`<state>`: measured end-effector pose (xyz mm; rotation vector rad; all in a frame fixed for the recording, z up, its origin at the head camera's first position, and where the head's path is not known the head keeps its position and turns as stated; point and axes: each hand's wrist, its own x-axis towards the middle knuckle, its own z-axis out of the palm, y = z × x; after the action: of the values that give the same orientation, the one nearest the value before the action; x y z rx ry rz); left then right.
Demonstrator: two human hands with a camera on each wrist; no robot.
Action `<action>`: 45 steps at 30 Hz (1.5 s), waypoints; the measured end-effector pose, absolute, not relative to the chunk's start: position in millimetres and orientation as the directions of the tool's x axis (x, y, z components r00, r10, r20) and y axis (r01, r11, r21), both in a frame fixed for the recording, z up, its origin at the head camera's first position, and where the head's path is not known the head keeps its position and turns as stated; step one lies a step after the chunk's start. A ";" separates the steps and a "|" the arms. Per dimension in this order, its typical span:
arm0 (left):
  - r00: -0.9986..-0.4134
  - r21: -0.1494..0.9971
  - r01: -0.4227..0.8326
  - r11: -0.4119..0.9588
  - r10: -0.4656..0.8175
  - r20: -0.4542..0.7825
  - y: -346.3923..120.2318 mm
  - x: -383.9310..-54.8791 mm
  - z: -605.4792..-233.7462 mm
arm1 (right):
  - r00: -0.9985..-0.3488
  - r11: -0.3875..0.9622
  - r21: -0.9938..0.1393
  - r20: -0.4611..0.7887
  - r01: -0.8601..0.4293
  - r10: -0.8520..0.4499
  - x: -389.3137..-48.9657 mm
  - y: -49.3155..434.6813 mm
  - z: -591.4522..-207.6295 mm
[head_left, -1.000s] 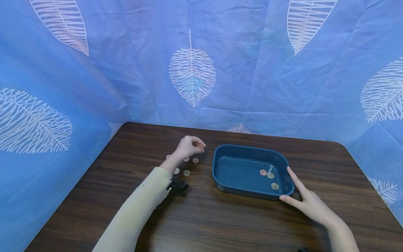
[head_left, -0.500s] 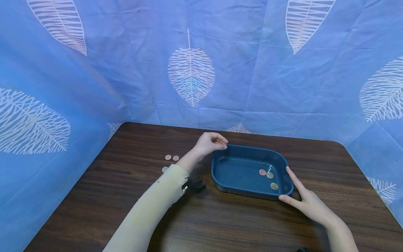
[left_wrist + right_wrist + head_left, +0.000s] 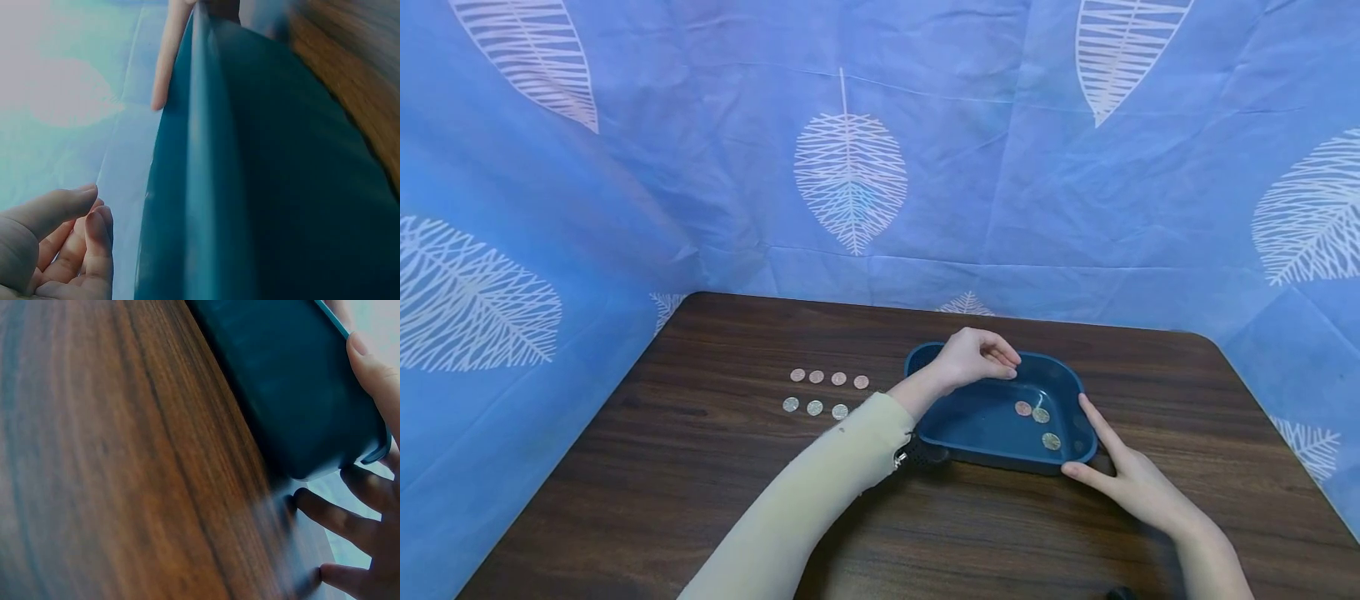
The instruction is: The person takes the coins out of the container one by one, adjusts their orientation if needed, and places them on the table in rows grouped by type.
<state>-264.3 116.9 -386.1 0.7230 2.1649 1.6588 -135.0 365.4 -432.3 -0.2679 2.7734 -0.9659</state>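
Note:
My left hand (image 3: 970, 360) hovers over the back of a dark blue tray (image 3: 977, 457). Thumb and fingertips come together in a pinch in the head view; in the left wrist view the hand (image 3: 65, 244) is beside the tray wall (image 3: 206, 187), and I cannot tell whether a coin sits between the tips. My right hand (image 3: 1146, 492) touches the tray's right end with straight, spread fingers, thumb (image 3: 372, 365) at the near rim. Inside the tray lie a reddish coin (image 3: 1023, 408) and two duller coins, one beside it (image 3: 1041, 415), one nearer (image 3: 1051, 442).
Left of the tray, coins lie in two rows on the dark wooden table (image 3: 625, 500): several reddish ones (image 3: 838, 379) behind, silvery ones (image 3: 815, 407) in front. A blue leaf-patterned cloth (image 3: 940, 192) hangs behind the table.
My left hand has moved right from beside the coin rows to over the tray, its fingers staying pinched. More coins on the table now show. The right hand and tray have hardly moved.

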 end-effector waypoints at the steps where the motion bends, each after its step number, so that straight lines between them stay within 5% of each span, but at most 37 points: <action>1: -0.819 0.959 0.198 0.203 0.572 0.048 121.7 -263.4 -387.1 | -0.965 0.771 -0.628 -0.123 -0.105 -0.232 -135.1 365.2 -432.5; 14: -0.899 0.929 0.194 0.315 0.436 0.040 158.8 -256.0 -421.4 | -0.963 0.766 -0.632 -0.116 -0.117 -0.243 -134.6 364.3 -429.8; 23: -0.852 0.810 0.252 0.530 0.519 -0.075 163.3 -257.6 -428.7 | -0.961 0.766 -0.629 -0.107 -0.132 -0.254 -135.4 365.9 -429.1; 45: -0.803 0.688 0.369 0.625 0.587 -0.103 170.1 -253.5 -439.9 | -0.962 0.769 -0.624 -0.103 -0.137 -0.254 -136.1 366.0 -431.3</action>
<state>-253.5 170.1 -439.9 0.7696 2.5329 0.9678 -136.1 366.0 -431.3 -0.3104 2.7818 -0.9611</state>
